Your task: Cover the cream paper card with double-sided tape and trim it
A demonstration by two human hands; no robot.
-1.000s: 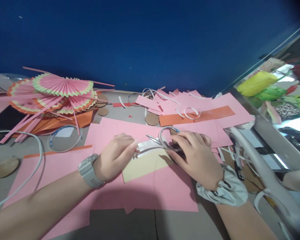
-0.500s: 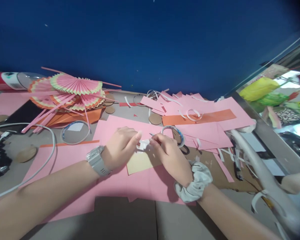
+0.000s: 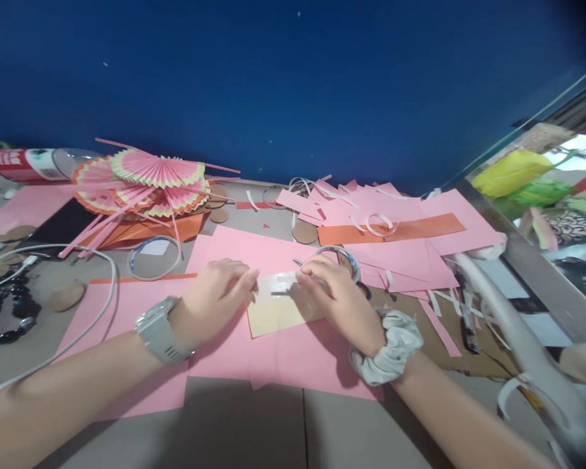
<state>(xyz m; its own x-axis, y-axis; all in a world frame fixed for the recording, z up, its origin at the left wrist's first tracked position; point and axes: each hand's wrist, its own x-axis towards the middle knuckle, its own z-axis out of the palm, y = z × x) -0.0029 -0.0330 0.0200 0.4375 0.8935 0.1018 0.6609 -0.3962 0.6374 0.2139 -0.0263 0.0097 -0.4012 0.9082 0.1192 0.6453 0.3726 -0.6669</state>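
A short strip of clear tape point(image 3: 276, 284) is stretched between my two hands. My left hand point(image 3: 213, 301) pinches its left end between thumb and fingers, with a grey watch on that wrist. My right hand point(image 3: 342, 305) is closed on the other end; a scrunchie sits on that wrist. A thin pointed tip point(image 3: 297, 262) shows beside the right fingers, its kind unclear. Below the tape lies a pale yellow paper piece point(image 3: 273, 320) on pink paper sheets point(image 3: 297, 365). Just behind my right hand rests a tape roll point(image 3: 354, 262), partly hidden.
Folded paper fans point(image 3: 159, 174) and a bottle point(image 3: 29, 164) lie at the back left. Another tape roll point(image 3: 153, 258), a white cable point(image 3: 112, 286) and black beads point(image 3: 10, 335) are at left. Pink paper cutouts point(image 3: 410, 257) and a cutter point(image 3: 469, 326) lie at right.
My hands have moved apart, the left one shifting left, and more of the tape strip shows between them. The view has swung slightly left.
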